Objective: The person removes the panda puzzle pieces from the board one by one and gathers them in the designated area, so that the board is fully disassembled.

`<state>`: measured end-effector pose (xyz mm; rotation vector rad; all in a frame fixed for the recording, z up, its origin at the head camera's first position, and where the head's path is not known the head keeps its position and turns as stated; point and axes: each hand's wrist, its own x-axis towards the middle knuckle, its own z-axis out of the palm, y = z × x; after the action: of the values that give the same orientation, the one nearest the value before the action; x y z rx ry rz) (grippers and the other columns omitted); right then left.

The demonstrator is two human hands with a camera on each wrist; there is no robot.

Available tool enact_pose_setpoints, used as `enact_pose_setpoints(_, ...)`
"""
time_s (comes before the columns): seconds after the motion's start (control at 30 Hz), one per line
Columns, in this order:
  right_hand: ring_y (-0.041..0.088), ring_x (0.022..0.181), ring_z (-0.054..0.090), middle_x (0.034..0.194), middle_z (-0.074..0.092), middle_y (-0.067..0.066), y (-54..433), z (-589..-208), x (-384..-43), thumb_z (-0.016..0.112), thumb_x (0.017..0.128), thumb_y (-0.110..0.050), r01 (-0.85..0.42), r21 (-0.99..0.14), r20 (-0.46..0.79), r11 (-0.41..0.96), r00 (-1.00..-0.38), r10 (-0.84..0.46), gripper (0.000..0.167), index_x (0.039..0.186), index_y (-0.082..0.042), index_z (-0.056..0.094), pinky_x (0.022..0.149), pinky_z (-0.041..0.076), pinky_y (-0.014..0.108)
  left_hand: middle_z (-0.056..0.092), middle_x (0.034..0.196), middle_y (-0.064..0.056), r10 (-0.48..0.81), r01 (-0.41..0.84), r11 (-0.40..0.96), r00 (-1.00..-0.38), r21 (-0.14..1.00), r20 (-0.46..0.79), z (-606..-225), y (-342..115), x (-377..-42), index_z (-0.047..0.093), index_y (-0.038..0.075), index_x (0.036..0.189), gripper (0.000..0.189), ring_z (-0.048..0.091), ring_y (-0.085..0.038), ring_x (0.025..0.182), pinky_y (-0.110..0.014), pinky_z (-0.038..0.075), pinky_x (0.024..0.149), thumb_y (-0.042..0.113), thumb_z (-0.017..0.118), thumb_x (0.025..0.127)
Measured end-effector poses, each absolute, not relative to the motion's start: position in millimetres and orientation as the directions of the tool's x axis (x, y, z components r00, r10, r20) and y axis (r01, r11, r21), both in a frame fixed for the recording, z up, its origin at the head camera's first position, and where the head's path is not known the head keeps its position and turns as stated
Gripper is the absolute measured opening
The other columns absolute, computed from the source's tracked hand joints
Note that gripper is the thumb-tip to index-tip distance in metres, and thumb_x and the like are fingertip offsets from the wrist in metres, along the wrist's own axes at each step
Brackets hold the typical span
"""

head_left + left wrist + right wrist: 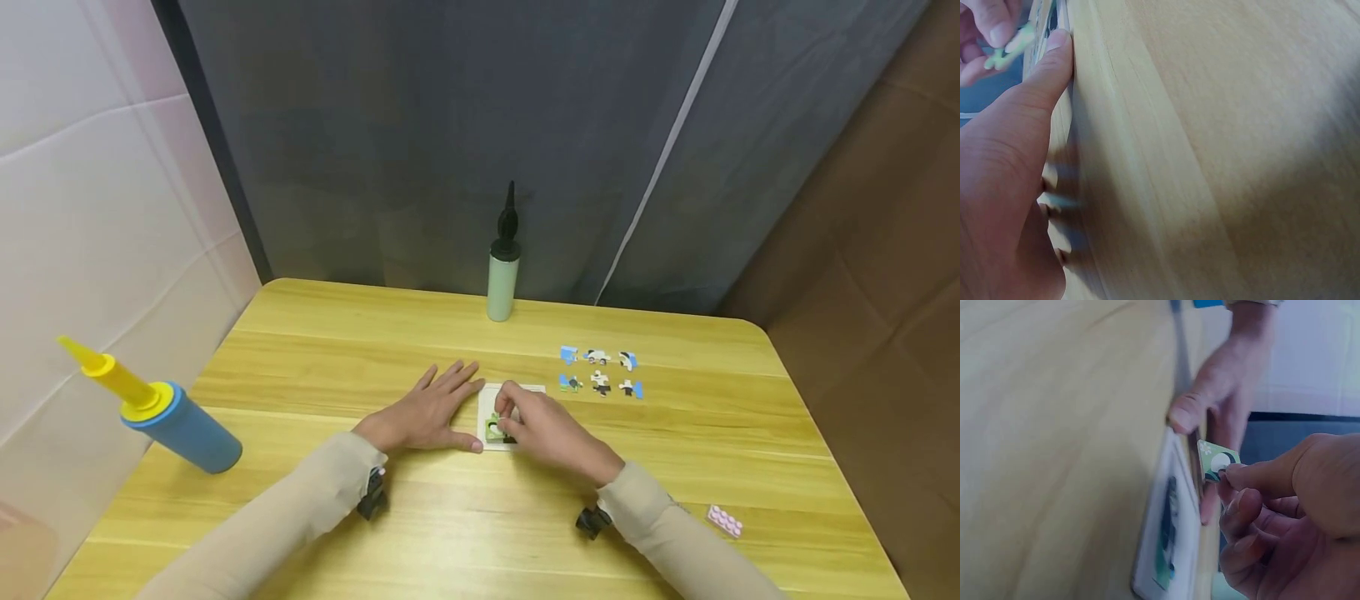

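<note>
My right hand pinches a green jigsaw puzzle piece between thumb and fingers. The piece has a white round shape, a dark patch and a small white flower at its corner. It is held just above a white puzzle tray. Inside the tray, the right wrist view shows a dark and green puzzle part, seen edge-on. My left hand lies on the table with fingers spread, its thumb against the tray's left edge. The right hand hides much of the tray in the head view.
Several loose puzzle pieces lie in two rows right of the tray. A pink toy brick sits near the right forearm. At the back stands a pale green hand pump; a blue and yellow pump is on the left.
</note>
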<state>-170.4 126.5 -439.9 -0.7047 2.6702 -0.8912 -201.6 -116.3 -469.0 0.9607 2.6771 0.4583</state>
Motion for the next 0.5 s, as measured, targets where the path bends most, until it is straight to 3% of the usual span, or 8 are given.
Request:
enact_pose_setpoints(0.27,0.009,0.057,0.049,0.097,0.073,0.003,162,-429,-171,0.072,0.102,-0.013,-0.247,-0.675,-0.078,0.695,-0.913,-0.400,0.006,0.100,-0.015,0.066,0.052,0.042,0.023,0.011,0.182,-0.014,0.648,0.566,0.733,-0.750,0.378,-0.134,-468,-115,-200,0.030,0.010,0.169,0.107,0.009,-0.039,0.169,-0.068,0.008,0.134,0.072,0.069,0.092)
enact_pose_setpoints(0.5,0.012,0.063,0.048,0.095,0.074,0.003,196,-431,-176,0.076,0.099,-0.013,-0.178,-0.598,-0.070,0.782,-0.960,-0.272,0.009,0.094,-0.014,0.068,0.057,0.038,0.026,0.011,0.181,-0.015,0.652,0.570,0.729,-0.746,0.379,-0.132,-467,-118,-201,0.029,0.009,0.169,0.107,0.009,-0.040,0.169,-0.069,0.008,0.134,0.072,0.069,0.092)
